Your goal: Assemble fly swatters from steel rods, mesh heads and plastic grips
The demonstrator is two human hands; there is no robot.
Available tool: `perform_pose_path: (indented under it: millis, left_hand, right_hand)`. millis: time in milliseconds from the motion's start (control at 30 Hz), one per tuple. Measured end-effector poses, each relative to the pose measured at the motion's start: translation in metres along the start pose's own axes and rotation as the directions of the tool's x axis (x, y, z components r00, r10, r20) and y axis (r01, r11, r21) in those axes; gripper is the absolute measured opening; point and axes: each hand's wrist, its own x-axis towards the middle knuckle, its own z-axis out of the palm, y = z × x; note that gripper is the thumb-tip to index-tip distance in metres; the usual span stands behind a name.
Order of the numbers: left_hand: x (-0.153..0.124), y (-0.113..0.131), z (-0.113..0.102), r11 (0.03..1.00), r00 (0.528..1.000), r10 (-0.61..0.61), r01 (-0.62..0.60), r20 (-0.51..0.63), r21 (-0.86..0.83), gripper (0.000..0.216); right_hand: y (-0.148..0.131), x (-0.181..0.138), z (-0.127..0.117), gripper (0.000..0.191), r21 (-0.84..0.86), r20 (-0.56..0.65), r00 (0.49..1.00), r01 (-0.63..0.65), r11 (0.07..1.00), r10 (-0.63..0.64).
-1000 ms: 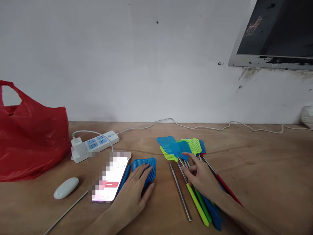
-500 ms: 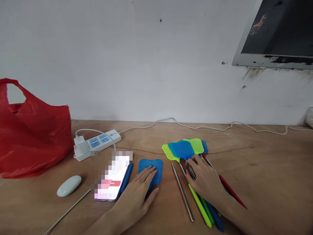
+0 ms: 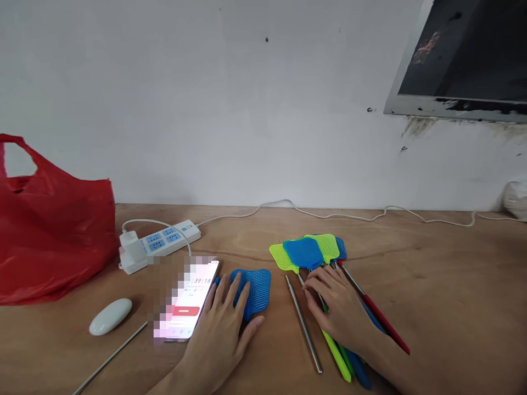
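Note:
A blue mesh fly swatter head (image 3: 260,288) lies apart on the table, partly under my left hand (image 3: 224,323). That hand rests flat with its fingers spread, the fingertips lying between the swatter head and a blue handle end (image 3: 216,281) beside the phone. To the right, several fly swatters are stacked, with a blue head (image 3: 303,253) over yellow-green heads (image 3: 329,247). My right hand (image 3: 335,302) curls over their metal shafts just below the heads; its palm side is hidden. Between my hands lies a loose metal rod (image 3: 303,323).
A lit phone (image 3: 193,302) lies left of my left hand. Farther left are a white mouse (image 3: 110,316), a power strip (image 3: 160,245) with a plugged-in charger, and a red plastic bag (image 3: 57,236). A white cable (image 3: 337,216) runs along the wall.
My left hand has slid left across the blue swatter head and its fingers have spread wider. My right hand's fingers have bent more over the shafts. The view has shifted slightly.

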Motion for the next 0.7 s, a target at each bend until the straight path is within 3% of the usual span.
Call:
perform_pose_path:
  millis: [200,333,500,700]
  left_hand:
    - [0.005,0.005,-0.012,0.99,0.999,0.044,-0.046,-0.015,-0.131,0.045]
    - [0.01,-0.003,-0.009,0.996,1.0,-0.016,0.015,-0.016,-0.086,0.036]
    - [0.01,-0.012,0.0,0.997,0.999,-0.038,0.038,0.0,-0.072,0.047]
    - [0.011,-0.01,-0.007,0.998,0.998,-0.065,0.065,0.001,-0.004,0.052]
  right_hand:
    - [0.001,-0.003,0.0,0.015,0.026,-0.03,0.999,0.04,0.999,-0.039]
    - [-0.001,-0.002,-0.002,0.015,0.043,0.007,0.999,0.048,0.998,-0.049]
    - [-0.009,0.001,-0.004,0.009,0.052,0.087,0.994,0.065,0.997,-0.07]
    - [-0.02,0.01,0.0,0.007,-0.006,0.195,0.979,0.058,0.998,-0.056]
